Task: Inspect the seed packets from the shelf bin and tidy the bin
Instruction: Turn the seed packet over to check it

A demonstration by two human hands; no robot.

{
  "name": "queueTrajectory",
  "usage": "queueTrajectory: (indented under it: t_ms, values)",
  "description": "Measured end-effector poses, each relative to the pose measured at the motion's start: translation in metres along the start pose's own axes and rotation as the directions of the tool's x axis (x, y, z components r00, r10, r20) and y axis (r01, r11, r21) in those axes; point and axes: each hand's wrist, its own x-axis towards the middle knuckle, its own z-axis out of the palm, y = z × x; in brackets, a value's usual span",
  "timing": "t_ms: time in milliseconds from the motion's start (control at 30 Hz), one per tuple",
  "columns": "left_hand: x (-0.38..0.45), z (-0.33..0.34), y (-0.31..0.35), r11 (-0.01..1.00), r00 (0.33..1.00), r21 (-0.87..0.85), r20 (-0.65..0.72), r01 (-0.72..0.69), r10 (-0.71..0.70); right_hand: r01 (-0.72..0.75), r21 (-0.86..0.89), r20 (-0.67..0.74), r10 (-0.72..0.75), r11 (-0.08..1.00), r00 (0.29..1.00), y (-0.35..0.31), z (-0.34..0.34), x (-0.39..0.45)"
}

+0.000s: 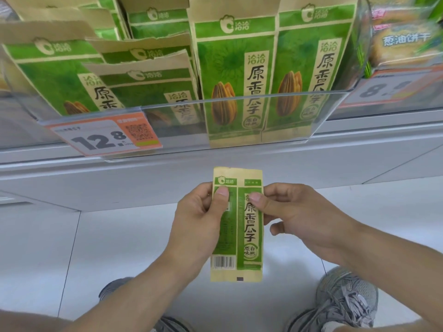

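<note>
Head view: this looks like the inspect step. Both hands hold one narrow green-and-tan paper seed packet [236, 224] upright, below and clear of the clear plastic shelf bin [239, 121], side panel and barcode showing. Left hand [199, 216] pinches its left edge, thumb on the front; right hand [299, 216] pinches the right edge, lower fingers curled loose. In the bin, the matching green packets [235, 75] lean unevenly (left ones slumped). Next, probably: turn it over, slot it back upright.
</note>
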Motion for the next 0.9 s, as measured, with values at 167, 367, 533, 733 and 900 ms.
queueTrajectory:
  t_ms: [167, 367, 533, 733, 900]
  values:
    - [-0.004, -0.021, 0.004, 0.967, 0.941, 0.198, 0.266, 0.160, -0.210, 0.051, 0.042, -0.049, -0.049, 0.998, 0.998, -0.003, -0.007, 0.005]
    - [-0.010, -0.025, 0.005, 0.980, 0.975, 0.104, 0.125, 0.171, -0.183, 0.062, -0.232, 0.298, 0.010, 0.971, 0.954, -0.014, -0.015, 0.003]
    - [-0.009, -0.025, 0.009, 0.985, 0.981, 0.020, 0.092, 0.170, -0.171, -0.002, -0.159, 0.314, 0.052, 0.987, 0.948, -0.011, -0.014, 0.000]
    - [-0.009, -0.023, 0.008, 0.984, 0.979, 0.035, 0.098, 0.175, -0.177, -0.004, -0.125, 0.317, 0.044, 0.992, 0.947, -0.014, -0.014, -0.004]
    - [-0.010, -0.027, 0.007, 0.949, 0.989, 0.286, -0.102, 0.134, -0.109, 0.130, -0.300, 0.222, -0.063, 0.945, 0.973, -0.011, -0.007, -0.006]
